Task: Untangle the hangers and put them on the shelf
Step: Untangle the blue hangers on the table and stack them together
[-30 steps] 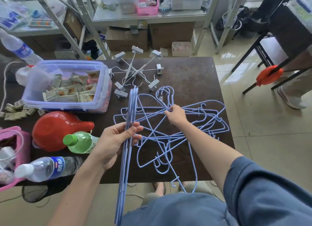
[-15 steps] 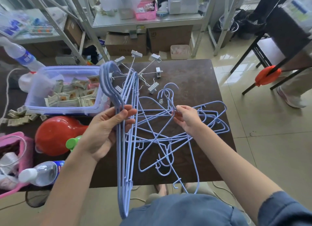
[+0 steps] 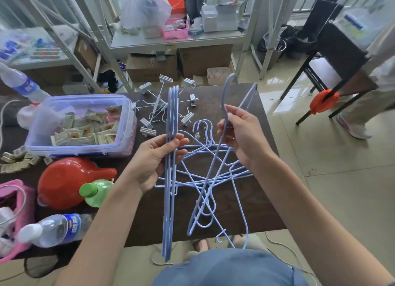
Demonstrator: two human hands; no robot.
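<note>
Head view, the only one. Left hand (image 3: pixel 159 157) is clamped on a stack of freed hangers (image 3: pixel 171 178), held on edge, hooks away from the body, lower ends hanging past the near edge of the surface (image 3: pixel 241 106). Right hand (image 3: pixel 241 136) pinches the neck of one hanger (image 3: pixel 215 164) just under its hook; that hanger is raised and tilted, its lower arm threaded through the tangled pile (image 3: pixel 205 178) lying flat on the surface.

Step in hand, as I read it: pulling this one hanger clear of the pile.
- Lift along the hanger's own plane, hook end first. A sideways yank will likely snag its notches on crossing wires.
- Rotate at the neck to walk the lower arm out from under the crossing wires.
- If the pile rises with it, stop, back off, re-angle.
- Then merge into the left-hand stack, hooks aligned.

Edges and room:
- Pile overhangs the near edge; several hanger ends stick out past it. A drag toward the body could tip the lot onto the floor.
- Left of the stack: clear plastic box (image 3: pixel 81 123), red jug (image 3: pixel 68 181), green bottle (image 3: pixel 96 191), all near. Swinging the stack left risks a knock.
- Far side: white clip hangers (image 3: pixel 162 106) just beyond the stack tips.
- Right half of the surface is bare, and open air above. Best exit is up and right.
- Shelf (image 3: pixel 177 41) stands beyond the far edge, already cluttered.
</note>
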